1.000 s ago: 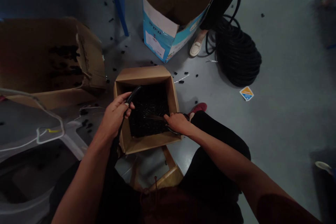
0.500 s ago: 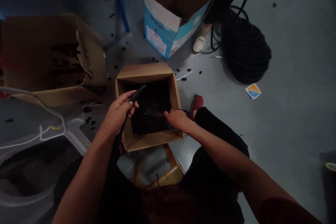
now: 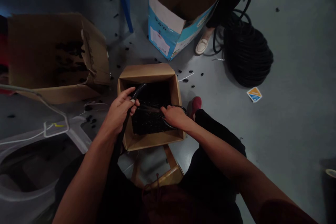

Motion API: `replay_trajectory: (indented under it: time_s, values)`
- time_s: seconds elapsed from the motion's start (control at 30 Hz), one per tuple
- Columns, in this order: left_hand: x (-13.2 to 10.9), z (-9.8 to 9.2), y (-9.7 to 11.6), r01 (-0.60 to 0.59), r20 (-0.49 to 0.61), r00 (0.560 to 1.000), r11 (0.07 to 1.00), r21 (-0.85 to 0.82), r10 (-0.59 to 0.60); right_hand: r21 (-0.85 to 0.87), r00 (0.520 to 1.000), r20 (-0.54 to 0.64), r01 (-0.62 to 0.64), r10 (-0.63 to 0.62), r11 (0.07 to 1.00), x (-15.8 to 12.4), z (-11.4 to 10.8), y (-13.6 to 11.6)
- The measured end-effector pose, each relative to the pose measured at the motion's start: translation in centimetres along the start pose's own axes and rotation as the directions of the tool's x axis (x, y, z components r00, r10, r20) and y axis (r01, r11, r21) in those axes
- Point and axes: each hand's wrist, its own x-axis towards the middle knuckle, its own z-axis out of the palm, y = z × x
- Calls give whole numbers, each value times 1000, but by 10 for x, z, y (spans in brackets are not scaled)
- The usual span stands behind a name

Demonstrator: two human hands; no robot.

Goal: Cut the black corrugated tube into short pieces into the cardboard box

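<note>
1. My left hand (image 3: 119,112) is closed around a length of black corrugated plastic conduit (image 3: 138,91), gripping it firmly. Its cut end sticks up past my fingers, and the rest runs down past my wrist. The grip looks the same as a moment ago.
2. My right hand (image 3: 174,117) is narrowed around a pair of scissors with black loop handles (image 3: 179,109). It has moved slightly left over the box, and the dull metal blades (image 3: 149,107) now sit higher and closer to the conduit. I cannot tell whether they touch it, or how far they are open.
3. Both hands are above an open tan cardboard box (image 3: 147,71), which holds a heap of short black conduit pieces (image 3: 149,124).
4. Just left of it lies a larger, torn brown cardboard box (image 3: 39,49), its inside smudged black.
5. Small black conduit offcuts (image 3: 186,80) are scattered across the grey floor.
6. Farther ahead stands a blue-and-white carton (image 3: 164,35). Beside it, a co-worker's beige loafer (image 3: 202,45) is near a big coil of black conduit (image 3: 248,54).
7. The whole scene sits slightly differently in view than before, and the coil and boxes keep their places relative to one another.
</note>
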Motion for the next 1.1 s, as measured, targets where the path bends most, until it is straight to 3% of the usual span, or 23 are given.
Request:
replay_trajectory:
  time_s: [0.1, 0.2, 0.3, 0.43, 0.53, 0.7, 1.1]
  values:
    - [1, -4, 0, 18, -22, 1000, 993, -118, -21, 94, 993, -101, -56, 66, 994, 3, -13, 5]
    - [2, -9, -1, 38, -3, 999, 985, -169, -39, 322, 982, -153, -52, 106, 945, 10, -20, 9]
    - [3, -14, -4, 51, -8, 999, 991, -125, -53, 588, 980, -152, -15, 129, 809, 18, -16, 9]
    - [3, -18, -12, 17, -27, 999, 1000, -13, -17, 774, 978, -195, 106, 76, 625, 18, -4, 2]
    - [2, -20, -17, 9, -16, 1000, 999, 37, -8, 819, 972, -234, 191, 11, 541, 13, 2, -5]
    - [2, -18, -21, 22, 0, 1000, 998, 62, -23, 834, 980, -173, 200, -101, 514, 7, 1, -12]
    - [5, -14, -29, 49, 89, 994, 993, 111, -59, 848, 975, -193, 221, -109, 482, 6, -1, -12]
